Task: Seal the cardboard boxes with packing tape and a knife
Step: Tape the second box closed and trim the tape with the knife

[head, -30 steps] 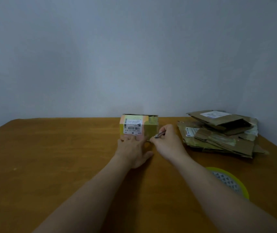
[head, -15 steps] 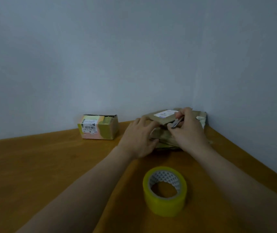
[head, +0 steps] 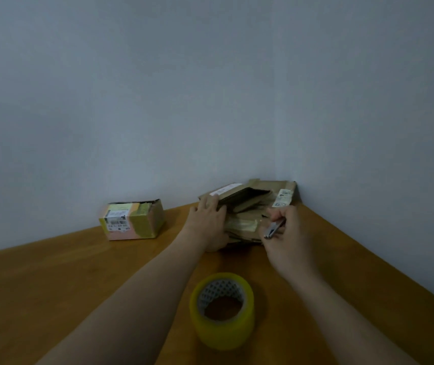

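A small taped cardboard box (head: 134, 219) with a barcode label stands at the back of the wooden table (head: 52, 285), left of my hands. A pile of flattened cardboard boxes (head: 252, 204) lies in the far corner. My left hand (head: 209, 222) grips the left edge of the top flattened box in that pile. My right hand (head: 287, 233) is closed around a small metal knife (head: 273, 229), just in front of the pile's right side. A roll of yellowish packing tape (head: 222, 309) stands on the table near me, between my forearms.
Grey walls meet in a corner right behind the pile. The table's right edge runs diagonally along the right wall.
My hands left the small box and moved right to the flattened pile. The left hand now holds the top piece; the right hand with the knife has dropped lower and nearer.
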